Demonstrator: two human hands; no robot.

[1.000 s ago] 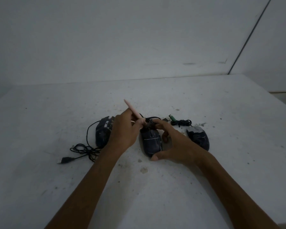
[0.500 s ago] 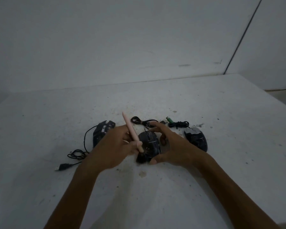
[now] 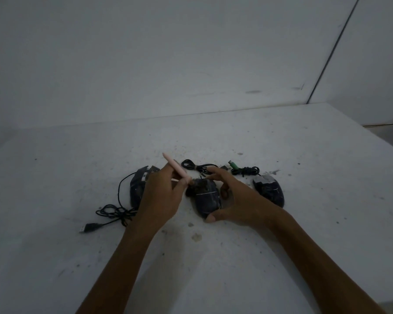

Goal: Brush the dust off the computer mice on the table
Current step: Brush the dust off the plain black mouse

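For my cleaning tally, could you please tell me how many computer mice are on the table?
3: the left mouse partly behind the left hand, the middle mouse held by the right hand, the right mouse lying apart. None seems hidden.

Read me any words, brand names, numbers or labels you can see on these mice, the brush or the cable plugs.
None can be read in this head view.
Left mouse, middle mouse, right mouse: any marking on the dark shells is too dim and blurred to read.
Pink brush, USB plug, green plug: no print shows.
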